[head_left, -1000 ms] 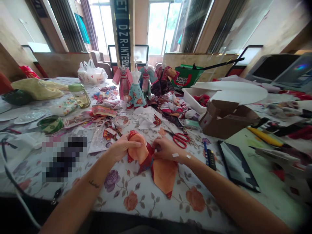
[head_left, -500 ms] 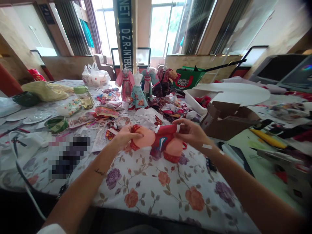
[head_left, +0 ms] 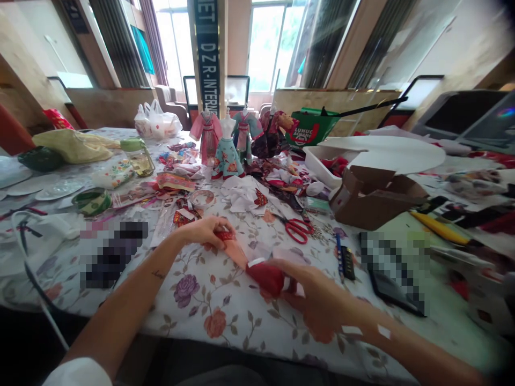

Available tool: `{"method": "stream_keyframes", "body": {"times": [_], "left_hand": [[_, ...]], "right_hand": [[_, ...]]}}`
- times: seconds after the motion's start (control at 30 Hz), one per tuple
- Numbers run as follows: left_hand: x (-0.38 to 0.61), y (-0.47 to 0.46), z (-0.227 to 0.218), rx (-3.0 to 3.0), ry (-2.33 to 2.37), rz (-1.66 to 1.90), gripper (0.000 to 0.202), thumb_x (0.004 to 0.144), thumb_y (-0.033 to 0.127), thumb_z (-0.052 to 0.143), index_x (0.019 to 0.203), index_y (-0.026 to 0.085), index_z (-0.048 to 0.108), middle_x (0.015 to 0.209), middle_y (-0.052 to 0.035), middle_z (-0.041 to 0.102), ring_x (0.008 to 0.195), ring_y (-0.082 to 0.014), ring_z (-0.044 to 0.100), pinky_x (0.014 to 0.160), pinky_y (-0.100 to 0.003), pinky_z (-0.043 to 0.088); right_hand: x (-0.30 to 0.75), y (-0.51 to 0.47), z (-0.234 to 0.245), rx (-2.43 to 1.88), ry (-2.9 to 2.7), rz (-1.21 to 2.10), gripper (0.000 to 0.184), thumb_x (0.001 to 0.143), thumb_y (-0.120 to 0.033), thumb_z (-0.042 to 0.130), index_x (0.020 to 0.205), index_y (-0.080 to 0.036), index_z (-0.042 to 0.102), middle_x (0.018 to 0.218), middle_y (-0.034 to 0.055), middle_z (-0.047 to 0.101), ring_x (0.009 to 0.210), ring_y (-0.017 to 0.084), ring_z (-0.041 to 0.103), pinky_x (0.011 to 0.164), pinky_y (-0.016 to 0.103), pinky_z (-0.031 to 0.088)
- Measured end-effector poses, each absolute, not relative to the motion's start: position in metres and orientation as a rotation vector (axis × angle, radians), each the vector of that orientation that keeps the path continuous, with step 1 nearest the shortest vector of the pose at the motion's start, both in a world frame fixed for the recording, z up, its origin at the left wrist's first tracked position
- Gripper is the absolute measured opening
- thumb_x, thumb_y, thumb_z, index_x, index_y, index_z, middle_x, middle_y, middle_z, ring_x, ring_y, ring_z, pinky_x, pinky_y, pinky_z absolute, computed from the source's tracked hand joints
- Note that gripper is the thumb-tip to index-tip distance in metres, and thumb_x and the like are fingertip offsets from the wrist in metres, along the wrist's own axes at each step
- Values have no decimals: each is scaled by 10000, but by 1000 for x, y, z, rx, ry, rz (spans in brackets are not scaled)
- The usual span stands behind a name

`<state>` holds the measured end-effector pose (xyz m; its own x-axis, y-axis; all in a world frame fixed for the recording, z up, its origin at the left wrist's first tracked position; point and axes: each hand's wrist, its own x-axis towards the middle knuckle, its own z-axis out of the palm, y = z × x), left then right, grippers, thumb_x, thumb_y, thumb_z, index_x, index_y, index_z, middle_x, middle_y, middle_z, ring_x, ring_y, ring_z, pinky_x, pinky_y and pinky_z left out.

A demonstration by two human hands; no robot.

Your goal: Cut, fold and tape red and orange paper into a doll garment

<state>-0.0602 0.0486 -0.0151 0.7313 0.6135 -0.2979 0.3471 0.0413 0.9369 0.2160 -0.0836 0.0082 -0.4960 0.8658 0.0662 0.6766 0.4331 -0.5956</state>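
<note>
Low over the flowered tablecloth (head_left: 193,321), a doll-size garment (head_left: 264,276) in red and peach cloth is stretched between both hands. My left hand (head_left: 207,231) pinches the red-trimmed end of a peach piece. My right hand (head_left: 308,281), nearer to me and smeared by motion, grips the red part, which is bunched up with a white edge. Most of the garment's shape is folded away. Red-handled scissors (head_left: 298,230) lie just beyond my right hand. A blue pen (head_left: 340,257) is to the right of them.
Dressed doll forms (head_left: 227,155) stand at the back among fabric scraps. A brown cardboard box (head_left: 374,198) and a white foam box (head_left: 322,166) sit on the right. A tape roll (head_left: 202,198), a green tape roll (head_left: 92,202) and a bottle (head_left: 139,158) are on the left.
My right hand has come down and toward me with the red part, turning the garment slantwise. My left hand has shifted slightly. The scissors and pen have come into view.
</note>
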Motion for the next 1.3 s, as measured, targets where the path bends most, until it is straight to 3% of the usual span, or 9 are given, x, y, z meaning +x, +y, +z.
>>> {"method": "stream_keyframes", "body": {"times": [0.1,0.23,0.43,0.6,0.77,0.87,1.0,1.13,1.3], "left_hand": [[-67,48,-14,1604,825,196,533,594,206,759,1088,143,569,704,17,596,559,-113,561,491,-203,440],[-74,43,-5,1734,886,216,513,625,174,713,1112,147,555,650,43,549,579,-108,527,520,-195,404],[-80,34,3,1807,964,236,491,647,200,687,1118,150,557,732,12,605,685,-146,569,609,-224,411],[-76,30,1,1778,1078,225,394,647,292,685,994,116,617,803,-32,652,736,-164,591,660,-241,420],[-71,23,-1,1915,1299,193,318,606,350,701,842,142,654,750,-25,663,700,-172,593,592,-229,390],[-66,14,1,2001,1404,131,229,607,359,683,715,158,657,620,0,615,587,-150,541,501,-231,313],[-62,6,2,1974,1402,138,155,578,290,683,577,159,601,504,26,520,500,-121,458,455,-235,252],[-62,11,0,1923,1335,217,139,581,254,676,588,155,579,530,34,528,512,-107,470,455,-214,285],[-54,24,0,1833,1226,346,125,630,232,634,680,154,551,567,28,567,487,-102,520,464,-202,388]], "right_hand": [[197,-90,5,-1448,-2349,1000,613,659,-108,571,1246,-282,540,910,24,641,695,143,577,601,226,444],[185,-90,8,-1525,-2283,1101,636,668,-139,595,1283,-265,500,973,40,625,756,163,575,647,248,444],[196,-90,6,-1614,-2229,1376,756,708,-253,660,1387,-300,331,818,-1,631,628,146,577,537,221,403],[216,-70,19,-1421,-2454,1214,467,835,-411,568,1263,-233,507,783,27,658,674,158,589,575,230,398],[208,-30,20,-1419,-2498,819,292,864,-397,531,1045,-190,630,787,53,665,652,159,574,584,244,379],[189,-9,11,-1382,-2567,600,211,811,-296,606,977,-174,654,896,77,657,780,189,575,653,256,377],[170,3,0,-1337,-2643,614,179,714,-271,706,837,-150,660,894,90,621,791,197,549,637,249,361],[171,1,-6,-1308,-2644,707,118,761,-253,661,698,-156,632,808,51,607,729,150,539,612,217,353],[184,-3,-9,-1340,-2614,773,62,769,-221,630,756,-160,625,753,16,607,676,126,513,576,210,325]]}}
